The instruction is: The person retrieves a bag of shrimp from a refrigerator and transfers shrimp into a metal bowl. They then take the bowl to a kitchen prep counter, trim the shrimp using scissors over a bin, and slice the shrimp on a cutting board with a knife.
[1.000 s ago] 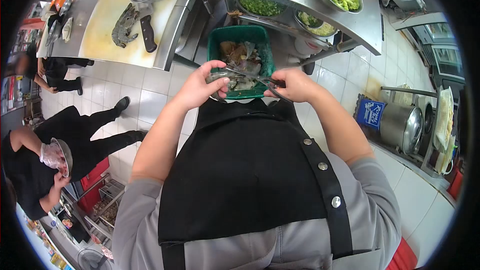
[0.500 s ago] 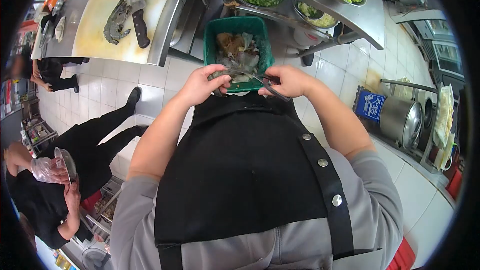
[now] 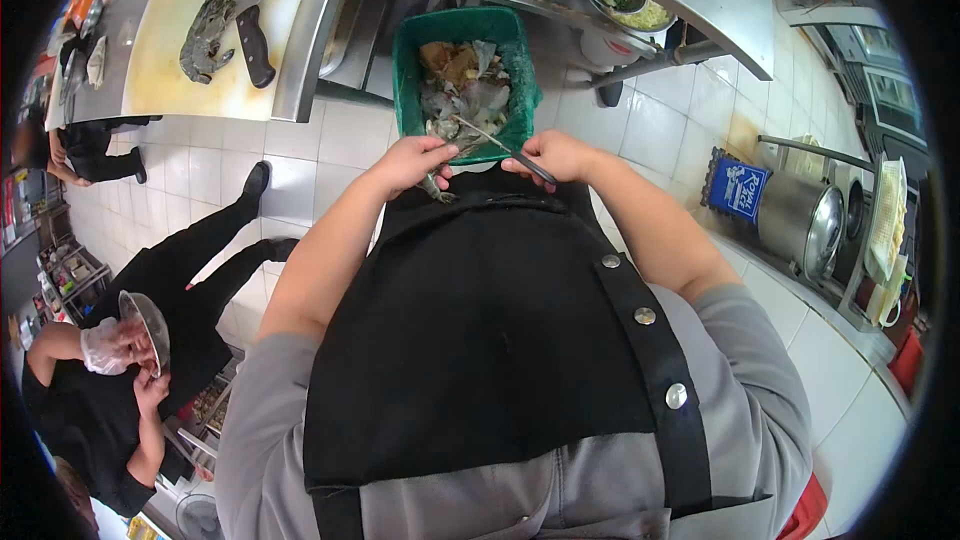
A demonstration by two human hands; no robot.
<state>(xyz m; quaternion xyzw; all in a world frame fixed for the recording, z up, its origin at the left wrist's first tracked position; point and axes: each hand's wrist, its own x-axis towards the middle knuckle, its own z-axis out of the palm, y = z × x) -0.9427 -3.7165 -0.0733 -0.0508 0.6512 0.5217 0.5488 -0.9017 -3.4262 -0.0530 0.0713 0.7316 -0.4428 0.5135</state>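
My left hand (image 3: 415, 162) pinches a prawn (image 3: 436, 187) between thumb and fingers, while my right hand (image 3: 560, 157) grips dark-handled scissors (image 3: 534, 168), blades pointing toward the prawn. Both hands are over the near edge of a green bin (image 3: 518, 70) with scraps (image 3: 465, 75) inside. To my left, more prawns (image 3: 205, 40) lie beside a knife (image 3: 255, 46) on a cutting board (image 3: 165, 90); a co-worker (image 3: 195, 340) holds a metal bowl (image 3: 150, 322).

A head-worn camera looks forward and steeply down, over the apron (image 3: 480, 320), at the left hand (image 3: 408, 162) and right hand (image 3: 560, 157), near below. Its wide, dark-rimmed view reaches past them to the bin (image 3: 517, 60) and takes in floor (image 3: 645, 135) either side.
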